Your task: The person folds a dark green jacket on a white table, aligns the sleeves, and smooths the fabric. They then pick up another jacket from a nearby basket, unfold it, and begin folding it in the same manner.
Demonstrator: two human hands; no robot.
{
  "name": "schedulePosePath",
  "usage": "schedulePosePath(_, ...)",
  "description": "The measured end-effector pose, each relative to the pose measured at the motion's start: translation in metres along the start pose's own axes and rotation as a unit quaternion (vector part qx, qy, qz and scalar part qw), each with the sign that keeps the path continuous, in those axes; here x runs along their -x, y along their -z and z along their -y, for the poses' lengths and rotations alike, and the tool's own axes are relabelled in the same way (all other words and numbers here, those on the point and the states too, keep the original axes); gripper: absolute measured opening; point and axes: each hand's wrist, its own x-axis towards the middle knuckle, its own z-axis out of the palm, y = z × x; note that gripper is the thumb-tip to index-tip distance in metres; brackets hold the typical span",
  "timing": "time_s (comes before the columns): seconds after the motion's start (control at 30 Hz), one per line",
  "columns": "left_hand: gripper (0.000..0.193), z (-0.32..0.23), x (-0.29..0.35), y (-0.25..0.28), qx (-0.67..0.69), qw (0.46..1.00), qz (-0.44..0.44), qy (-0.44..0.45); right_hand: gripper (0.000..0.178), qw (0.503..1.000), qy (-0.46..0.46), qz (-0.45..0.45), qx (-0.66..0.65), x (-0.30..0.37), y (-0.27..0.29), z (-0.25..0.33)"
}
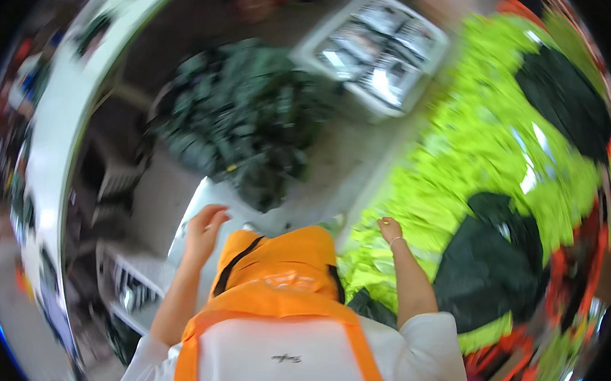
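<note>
The right hand [390, 229] is at the near-left border of the yellow clothes [427, 178], its fingers curled in. The picture is blurred there, so I cannot tell whether it is touching or gripping cloth. The left hand [205, 232] is partly open, fingers loosely bent and spread a little, with nothing visible in it.

To handle the yellow clothes well, my judgement is to take one layer at its nearest edge with the right hand, bring the left hand across to a second edge, and lift with both so the cloth beneath is not dragged along. The dark cloth [491, 264] lies on the heap to the right of the right hand; its weight could pin the layers below it, so it is best lifted clear first. Soft, slippery fabric like this will probably bunch if pulled sideways.

The heap spreads ahead and to the right of the right hand. Its long axis runs away from the person, leaning rightward at the far end. The garments overlap too much to tell which way any single one points.
</note>
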Motion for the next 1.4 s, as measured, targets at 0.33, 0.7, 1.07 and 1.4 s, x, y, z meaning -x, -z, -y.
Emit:
schedulePosePath(0.33, 0.018, 0.187, 0.126, 0.177, 0.02, 0.962, -0.187, 0.196, 0.04, 0.917, 0.254, 0.308, 0.01, 0.123, -0.283, 0.417)
schedulePosePath(0.7, 0.017, 0.318, 0.111, 0.288, 0.123, 0.918, -0.293, 0.237, 0.027, 0.922, 0.021, 0.384, 0.036, 0.034, -0.398, 0.472)
schedulePosePath(1.07, 0.019, 0.356, -0.063, 0.364, 0.141, 0.902, -0.162, 0.375, 0.025, 0.945, 0.151, 0.135, 0.257, -0.171, -0.517, 0.68)
schedulePosePath(1.4, 0.025, 0.392, -0.124, 0.413, 0.255, 0.809, -0.103, 0.52, 0.069, 0.826, 0.101, 0.146, 0.535, -0.287, -0.557, 0.778)
